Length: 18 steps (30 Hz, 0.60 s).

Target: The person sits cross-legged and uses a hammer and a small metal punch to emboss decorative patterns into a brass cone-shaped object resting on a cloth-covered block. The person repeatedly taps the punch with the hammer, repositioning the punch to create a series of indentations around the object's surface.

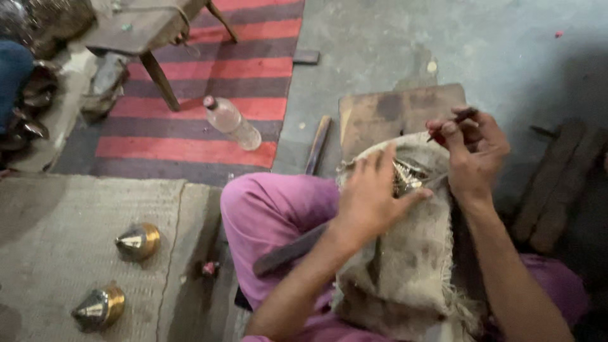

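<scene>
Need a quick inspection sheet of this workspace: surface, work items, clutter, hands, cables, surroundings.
Surface: grey concrete floor; burlap cloth draped over the person's lap.
Work items: shiny metal piece on the cloth; thin dark tool.
Clutter: plastic bottle lying on striped rug; two cone-tipped brass pieces on woven mat; wooden board.
Hands: left hand steadies the metal piece; right hand grips the tool.
Cables: nothing seen.
Surroundings: wooden stool at upper left.
</scene>
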Motion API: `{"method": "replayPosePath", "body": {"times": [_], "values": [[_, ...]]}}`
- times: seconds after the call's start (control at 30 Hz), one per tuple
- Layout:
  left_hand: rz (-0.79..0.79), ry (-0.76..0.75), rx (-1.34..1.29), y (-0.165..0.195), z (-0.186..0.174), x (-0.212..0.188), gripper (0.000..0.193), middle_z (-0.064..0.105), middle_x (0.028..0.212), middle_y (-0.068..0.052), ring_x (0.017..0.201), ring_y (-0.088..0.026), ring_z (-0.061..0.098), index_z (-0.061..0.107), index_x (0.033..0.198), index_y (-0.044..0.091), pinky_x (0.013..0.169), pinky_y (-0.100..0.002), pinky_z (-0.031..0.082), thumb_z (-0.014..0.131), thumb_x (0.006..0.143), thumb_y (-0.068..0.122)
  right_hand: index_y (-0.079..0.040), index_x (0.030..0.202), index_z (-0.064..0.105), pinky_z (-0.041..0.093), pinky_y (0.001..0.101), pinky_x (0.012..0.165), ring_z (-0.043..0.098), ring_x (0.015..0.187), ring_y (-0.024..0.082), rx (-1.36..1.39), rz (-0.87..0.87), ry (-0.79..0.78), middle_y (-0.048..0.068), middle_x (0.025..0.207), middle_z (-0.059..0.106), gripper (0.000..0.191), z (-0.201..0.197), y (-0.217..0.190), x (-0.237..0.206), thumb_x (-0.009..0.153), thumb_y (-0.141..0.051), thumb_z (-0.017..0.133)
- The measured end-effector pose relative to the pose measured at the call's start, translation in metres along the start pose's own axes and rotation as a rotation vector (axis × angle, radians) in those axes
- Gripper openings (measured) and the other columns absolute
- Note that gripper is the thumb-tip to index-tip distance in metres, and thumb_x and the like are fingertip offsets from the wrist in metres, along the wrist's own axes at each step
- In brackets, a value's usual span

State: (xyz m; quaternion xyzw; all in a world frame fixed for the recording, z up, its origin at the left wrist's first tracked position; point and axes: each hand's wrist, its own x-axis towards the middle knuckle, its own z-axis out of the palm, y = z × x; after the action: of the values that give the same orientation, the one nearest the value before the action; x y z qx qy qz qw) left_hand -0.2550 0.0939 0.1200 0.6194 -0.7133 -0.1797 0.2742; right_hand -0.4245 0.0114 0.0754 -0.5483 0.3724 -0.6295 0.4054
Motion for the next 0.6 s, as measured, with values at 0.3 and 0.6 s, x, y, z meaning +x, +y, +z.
{"method": "replayPosePath", "body": {"times": [0.3, 0.6], "values": [[0.311, -0.079, -0.334, -0.049, -0.011, 0.031, 0.091, 0.044, 0.158, -0.024, 0.150, -0.041, 0.038, 0.041, 0.155, 0.009, 0.123, -0.048, 0.034, 0.081, 0.081, 0.041, 0.004, 0.127, 0.060, 0.065, 0.0355, 0.094, 0.075, 0.102, 0.023, -0.019, 0.010, 0.021, 0.017, 0.108, 0.074, 0.020, -0.003, 0.000, 0.017, 0.107, 0.001, 0.062], [0.413, 1.198, 0.047, -0.092, -0.363, 0.088, 0.078, 0.040, 0.163, -0.015, 0.152, -0.032, 0.038, 0.027, 0.166, 0.004, 0.128, -0.044, 0.028, 0.057, 0.094, 0.010, 0.004, 0.127, 0.061, 0.065, 0.0340, 0.094, 0.075, 0.101, 0.022, -0.038, 0.020, 0.002, 0.018, 0.107, 0.074, 0.021, 0.000, -0.002, 0.021, 0.106, 0.002, 0.061]]}}
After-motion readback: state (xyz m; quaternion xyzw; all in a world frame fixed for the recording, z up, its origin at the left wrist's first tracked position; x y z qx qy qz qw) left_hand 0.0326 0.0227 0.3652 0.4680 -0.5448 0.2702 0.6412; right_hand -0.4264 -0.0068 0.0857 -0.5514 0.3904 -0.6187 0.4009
